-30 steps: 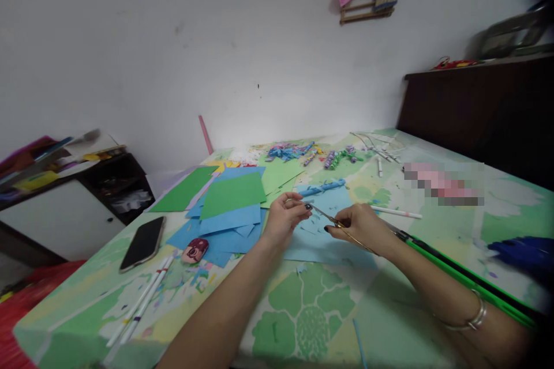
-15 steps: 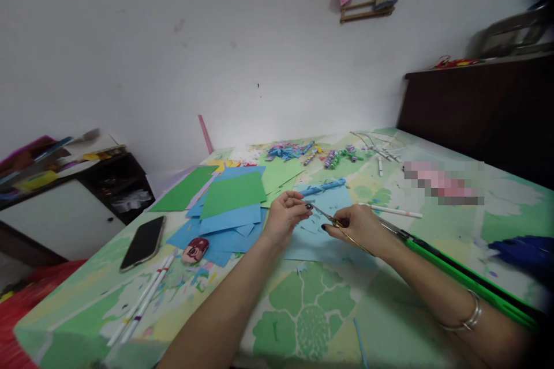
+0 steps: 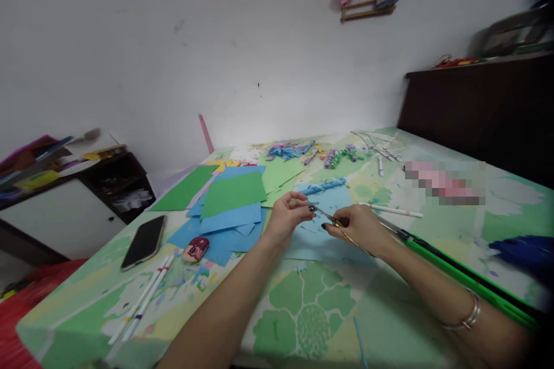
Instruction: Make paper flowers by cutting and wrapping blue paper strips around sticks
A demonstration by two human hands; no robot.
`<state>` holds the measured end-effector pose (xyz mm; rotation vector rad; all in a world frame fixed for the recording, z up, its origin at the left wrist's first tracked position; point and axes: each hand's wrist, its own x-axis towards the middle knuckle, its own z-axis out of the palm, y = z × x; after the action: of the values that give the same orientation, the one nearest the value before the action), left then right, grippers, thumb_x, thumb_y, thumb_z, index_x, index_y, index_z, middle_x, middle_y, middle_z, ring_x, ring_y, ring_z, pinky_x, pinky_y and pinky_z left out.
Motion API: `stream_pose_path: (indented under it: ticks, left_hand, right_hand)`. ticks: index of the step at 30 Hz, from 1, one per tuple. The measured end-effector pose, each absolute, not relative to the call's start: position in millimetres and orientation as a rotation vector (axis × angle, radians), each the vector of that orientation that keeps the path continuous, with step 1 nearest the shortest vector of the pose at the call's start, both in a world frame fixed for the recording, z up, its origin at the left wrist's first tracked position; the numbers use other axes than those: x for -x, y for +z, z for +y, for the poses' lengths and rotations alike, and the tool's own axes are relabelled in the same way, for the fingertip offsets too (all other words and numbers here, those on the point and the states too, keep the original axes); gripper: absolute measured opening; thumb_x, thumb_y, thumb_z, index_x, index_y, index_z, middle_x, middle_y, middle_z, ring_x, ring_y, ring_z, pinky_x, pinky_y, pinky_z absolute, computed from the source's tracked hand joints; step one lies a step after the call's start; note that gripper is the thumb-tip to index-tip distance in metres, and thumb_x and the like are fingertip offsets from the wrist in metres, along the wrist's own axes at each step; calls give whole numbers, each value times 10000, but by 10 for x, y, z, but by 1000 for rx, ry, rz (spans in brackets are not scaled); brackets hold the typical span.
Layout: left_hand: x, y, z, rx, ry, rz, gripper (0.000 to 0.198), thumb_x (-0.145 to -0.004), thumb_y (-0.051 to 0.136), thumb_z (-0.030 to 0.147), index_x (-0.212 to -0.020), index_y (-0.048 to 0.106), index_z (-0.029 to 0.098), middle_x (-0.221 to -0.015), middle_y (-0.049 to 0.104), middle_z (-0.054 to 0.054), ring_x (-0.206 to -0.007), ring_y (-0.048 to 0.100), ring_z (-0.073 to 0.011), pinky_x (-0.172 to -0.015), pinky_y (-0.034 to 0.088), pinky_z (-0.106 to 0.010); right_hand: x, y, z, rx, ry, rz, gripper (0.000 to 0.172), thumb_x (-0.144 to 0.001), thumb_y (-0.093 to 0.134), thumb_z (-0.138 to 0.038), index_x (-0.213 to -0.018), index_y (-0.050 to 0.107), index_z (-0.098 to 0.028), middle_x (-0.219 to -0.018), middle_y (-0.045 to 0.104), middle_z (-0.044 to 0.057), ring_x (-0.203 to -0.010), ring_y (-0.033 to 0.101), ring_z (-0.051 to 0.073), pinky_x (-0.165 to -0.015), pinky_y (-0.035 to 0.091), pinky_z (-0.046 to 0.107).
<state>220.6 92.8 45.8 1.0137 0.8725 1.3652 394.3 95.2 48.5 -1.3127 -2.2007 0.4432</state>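
My left hand (image 3: 288,216) pinches a small thing at its fingertips that I cannot make out. My right hand (image 3: 361,228) grips small gold scissors (image 3: 326,217), whose blades point left and meet the left fingertips. Both hands hover over a light blue paper sheet (image 3: 322,239) on the green patterned table (image 3: 311,311). A rolled blue paper stick (image 3: 324,186) lies just beyond the hands.
Green and blue paper sheets (image 3: 229,199) are stacked at the left, with a black phone (image 3: 143,241), a small red eraser-like piece (image 3: 195,248) and white sticks (image 3: 141,302) nearby. Curled paper pieces (image 3: 311,153) lie at the back. A green rod (image 3: 459,279) runs under my right forearm.
The hands and scissors have barely shifted; the scissor tips sit slightly closer to the left fingertips.
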Motion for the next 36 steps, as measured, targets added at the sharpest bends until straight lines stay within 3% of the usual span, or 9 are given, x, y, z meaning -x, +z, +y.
stream_pose_path:
  ticks: [13, 36]
  left_hand:
    - [-2226, 467, 917, -1058, 1434, 946, 321, -525, 731, 146, -784, 542, 141, -646, 625, -1, -583, 600, -117, -615, 463, -251]
    - [-2219, 458, 928, -1092, 1448, 930, 319, -548, 708, 125, -814, 534, 145, -652, 612, 7, -591, 586, -110, -628, 463, -256]
  right_hand:
    - [-3920, 470, 945, 1318, 381, -2181, 295, -667, 523, -372, -458, 481, -168, -409, 391, -34, -439, 315, 83, -437, 204, 223]
    - [-3925, 480, 945, 1315, 400, -2184, 320, -670, 520, -375, -440, 435, -170, -401, 352, -39, -444, 280, 83, -441, 196, 225]
